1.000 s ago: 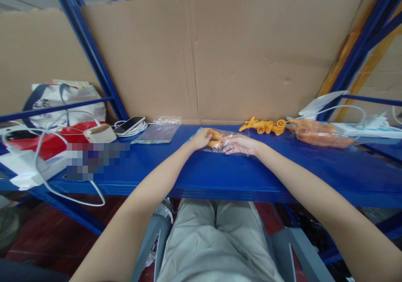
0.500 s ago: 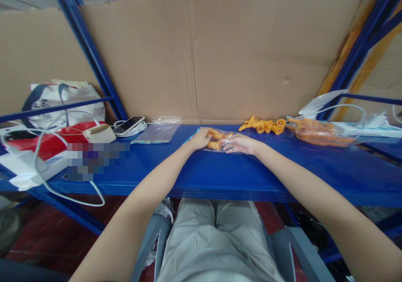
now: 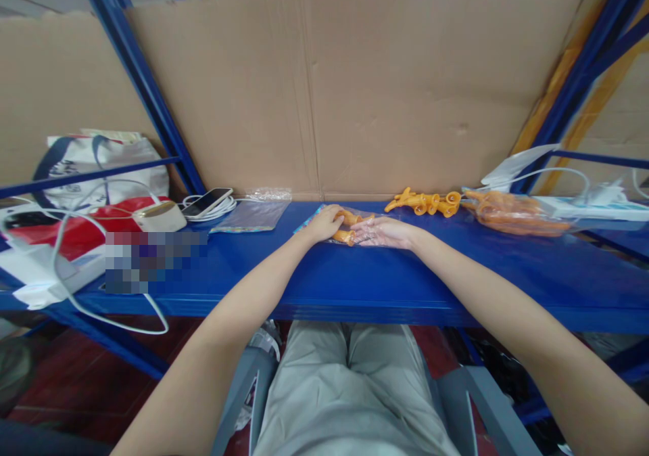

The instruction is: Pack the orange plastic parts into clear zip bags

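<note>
A clear plastic bag (image 3: 378, 242) with orange plastic pieces (image 3: 345, 237) lies on the blue shelf between my hands. The pieces are tube-like with flared ends; their exact kind is not clear. My left hand (image 3: 324, 224) is curled over the bag's left side, its fingers partly over the orange pieces. My right hand (image 3: 388, 231) is palm-up at the bag's right end, with fingers stretched toward the pieces and touching the film. Some right fingertips are blurred behind the plastic. More orange pieces (image 3: 423, 203) lie in a cluster to the right, beyond my right hand.
A flat stack of clear bags (image 3: 251, 215) is left of my hands, beside a phone (image 3: 207, 202) on a coiled white cable. A filled bag of orange pieces (image 3: 522, 214) sits at right. Cardboard (image 3: 405, 90) stands behind the blue shelf (image 3: 365, 283). White cables and a power strip lie left.
My right fingers have straightened and shifted slightly left at the bag's end. The nearer orange piece in the bag has turned a little. My left hand stays on the bag.
</note>
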Demonstrator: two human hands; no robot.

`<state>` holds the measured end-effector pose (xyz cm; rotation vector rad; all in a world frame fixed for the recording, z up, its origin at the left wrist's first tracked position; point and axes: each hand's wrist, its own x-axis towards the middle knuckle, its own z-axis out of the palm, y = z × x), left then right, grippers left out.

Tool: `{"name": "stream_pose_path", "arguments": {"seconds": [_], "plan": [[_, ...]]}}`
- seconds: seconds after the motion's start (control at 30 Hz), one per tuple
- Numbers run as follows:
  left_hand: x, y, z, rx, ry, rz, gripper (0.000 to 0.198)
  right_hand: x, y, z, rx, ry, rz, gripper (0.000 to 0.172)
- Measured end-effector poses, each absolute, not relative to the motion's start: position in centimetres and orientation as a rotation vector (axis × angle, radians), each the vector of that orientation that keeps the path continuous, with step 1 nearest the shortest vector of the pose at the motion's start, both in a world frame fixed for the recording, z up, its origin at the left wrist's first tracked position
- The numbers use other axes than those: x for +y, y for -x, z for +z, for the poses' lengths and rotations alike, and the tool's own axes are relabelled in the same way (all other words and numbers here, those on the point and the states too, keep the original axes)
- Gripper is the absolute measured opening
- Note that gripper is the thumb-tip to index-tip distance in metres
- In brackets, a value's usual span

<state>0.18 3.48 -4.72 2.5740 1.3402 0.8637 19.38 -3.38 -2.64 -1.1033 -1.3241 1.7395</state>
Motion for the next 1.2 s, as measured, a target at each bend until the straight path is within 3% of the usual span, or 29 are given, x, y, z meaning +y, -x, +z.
{"name": "stream_pose_path", "arguments": {"seconds": [0.47, 0.87, 1.03, 1.2], "plan": [[3.6, -0.2, -4.7, 1.310, -2.716, 0.811, 0.020, -2.8, -19.6, -3.1, -1.317, 1.027, 1.773, 0.025], [3.4, -0.2, -4.4, 1.307, -2.572, 0.785, 0.009, -2.0, -20.6, -3.1, -1.319, 1.092, 1.539, 0.025], [3.8, 0.2, -4.4, 1.303, -2.549, 0.745, 0.010, -1.0, -22.6, -2.4, -1.261, 1.114, 1.241, 0.019], [4.5, 0.6, -4.7, 1.332, -2.547, 0.692, 0.009, 1.1, -26.3, -2.3, -1.244, 1.338, 0.679, 0.025]]}}
